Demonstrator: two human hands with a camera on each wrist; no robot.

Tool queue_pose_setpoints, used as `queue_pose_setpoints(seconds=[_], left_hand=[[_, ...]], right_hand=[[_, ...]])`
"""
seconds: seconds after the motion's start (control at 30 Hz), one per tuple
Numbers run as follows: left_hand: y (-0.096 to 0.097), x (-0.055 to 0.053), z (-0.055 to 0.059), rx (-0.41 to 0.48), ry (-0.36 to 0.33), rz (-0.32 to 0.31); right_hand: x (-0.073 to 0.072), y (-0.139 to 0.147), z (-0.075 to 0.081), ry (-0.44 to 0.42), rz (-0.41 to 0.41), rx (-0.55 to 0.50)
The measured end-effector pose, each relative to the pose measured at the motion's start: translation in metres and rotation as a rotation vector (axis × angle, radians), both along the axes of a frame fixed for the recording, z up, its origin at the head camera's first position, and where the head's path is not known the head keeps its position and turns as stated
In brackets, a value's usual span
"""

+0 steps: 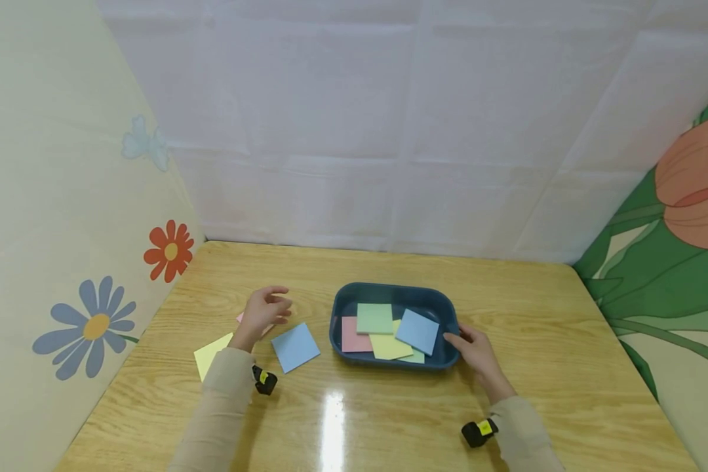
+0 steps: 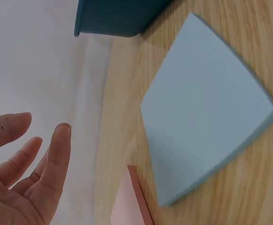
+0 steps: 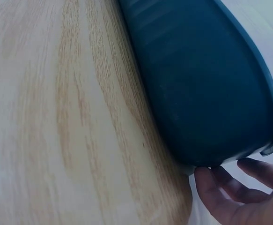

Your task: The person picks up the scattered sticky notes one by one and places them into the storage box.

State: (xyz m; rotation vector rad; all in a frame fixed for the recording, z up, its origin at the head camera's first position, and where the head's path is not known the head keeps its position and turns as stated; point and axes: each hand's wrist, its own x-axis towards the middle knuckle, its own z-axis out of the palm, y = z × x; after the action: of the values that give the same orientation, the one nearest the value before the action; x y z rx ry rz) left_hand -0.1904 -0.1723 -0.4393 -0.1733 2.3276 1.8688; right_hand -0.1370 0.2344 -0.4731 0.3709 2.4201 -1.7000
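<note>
My left hand (image 1: 263,314) hovers with loosely bent fingers above a pink sticky note pad (image 2: 129,201), which it partly covers in the head view. Nothing is in its grasp. Right of it lies a blue sticky note pad (image 1: 295,348), flat on the table. A yellow sticky note pad (image 1: 214,354) is half hidden by the left forearm. At the right end of a dark blue plastic bin (image 1: 337,308), my right hand (image 1: 478,351) grips the rim, thumb over the edge and fingers against the outer wall (image 3: 202,79).
Inside the bin lie a pink pad (image 1: 354,335), a green pad (image 1: 374,318), a yellow pad (image 1: 388,347), a blue pad (image 1: 417,331) and a second green pad (image 1: 415,358), overlapping. The wooden table (image 1: 519,308) meets a white cloth backdrop (image 1: 330,131) behind.
</note>
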Motion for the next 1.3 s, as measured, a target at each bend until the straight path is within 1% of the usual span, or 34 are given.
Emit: queue_pose_setpoints(seconds=[0.2, 0.33, 0.47, 0.57, 0.83, 1.03, 1.23, 1.3], left_hand=[[-0.01, -0.002, -0.005, -0.034, -0.018, 0.035], [-0.015, -0.003, -0.006, -0.055, -0.03, 0.051], [-0.02, -0.003, -0.006, -0.105, -0.047, 0.063], [-0.025, -0.002, -0.005, -0.138, -0.049, 0.066], [-0.033, -0.003, -0.003, -0.161, -0.047, 0.065], [-0.037, -0.007, -0.004, -0.168, -0.052, 0.087], [-0.043, -0.009, -0.002, -0.199, -0.037, 0.077], [-0.047, -0.011, -0.003, -0.212, -0.032, 0.072]], right_hand=[[0.001, 0.0, 0.001, 0.002, 0.005, 0.008], [0.001, 0.0, 0.001, 0.005, 0.011, 0.01], [0.001, 0.0, 0.001, 0.012, 0.013, 0.012], [0.001, 0.0, 0.001, 0.017, 0.01, 0.013], [0.002, 0.0, 0.001, 0.019, 0.013, 0.015], [0.002, 0.001, 0.001, 0.016, 0.014, 0.02], [0.001, 0.0, 0.001, 0.011, 0.009, 0.016], [0.001, 0.0, 0.001, 0.012, 0.012, 0.012]])
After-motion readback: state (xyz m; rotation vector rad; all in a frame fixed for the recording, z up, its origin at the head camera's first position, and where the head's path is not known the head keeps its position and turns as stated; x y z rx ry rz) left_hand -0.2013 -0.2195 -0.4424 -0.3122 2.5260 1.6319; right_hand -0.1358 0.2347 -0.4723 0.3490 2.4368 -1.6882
